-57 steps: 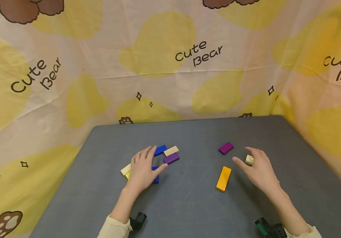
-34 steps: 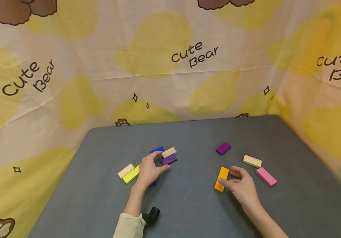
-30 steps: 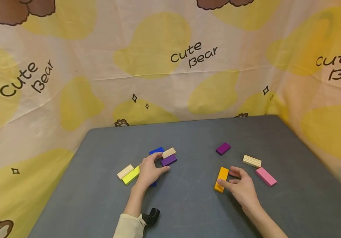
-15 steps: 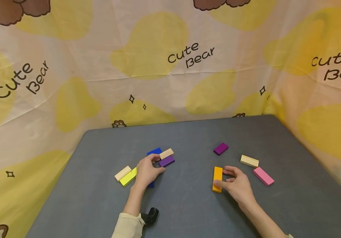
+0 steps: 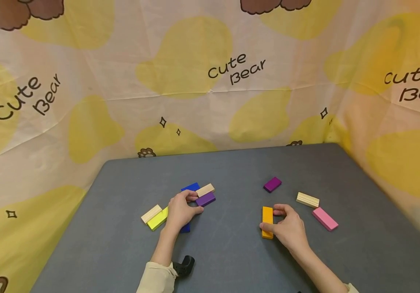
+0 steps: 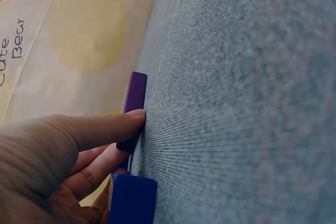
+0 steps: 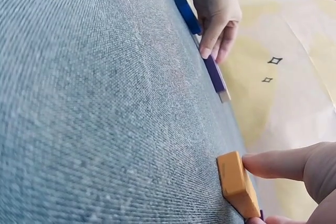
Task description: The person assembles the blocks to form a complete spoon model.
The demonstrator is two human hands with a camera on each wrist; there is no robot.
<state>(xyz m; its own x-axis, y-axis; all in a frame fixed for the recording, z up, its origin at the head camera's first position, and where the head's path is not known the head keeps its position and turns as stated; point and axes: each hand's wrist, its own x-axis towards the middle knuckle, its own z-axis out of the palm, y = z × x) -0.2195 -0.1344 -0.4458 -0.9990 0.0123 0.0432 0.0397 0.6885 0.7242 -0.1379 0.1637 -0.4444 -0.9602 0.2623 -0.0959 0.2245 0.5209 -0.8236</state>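
My right hand [image 5: 289, 228] is at an orange block [image 5: 267, 211] lying flat on the table. Its thumb crosses the top of the block to the left edge and its fingers bend at the right edge. My left hand [image 5: 181, 211] rests among several blocks, thumb and fingers apart and loosely bent. Its fingertips reach a purple block [image 5: 205, 199] and a natural wood block [image 5: 205, 190]; in the left wrist view the thumb overlaps the purple block [image 6: 136, 90]. A blue block [image 5: 190, 186] lies behind the hand, another blue block [image 5: 185, 228] partly under it.
Left of the left hand, a yellow-green block [image 5: 157, 219] touches a natural wood block [image 5: 151, 213]. On the right lie a magenta block [image 5: 272, 184], a striped wood block [image 5: 307, 199] and a pink block [image 5: 325, 219]. A printed cloth [image 5: 202, 81] hangs behind the grey table [image 5: 228, 260].
My right hand came down and left from near the striped wood block to the orange block, which has turned to point straight away from me. The left hand shifted slightly right, then stayed.
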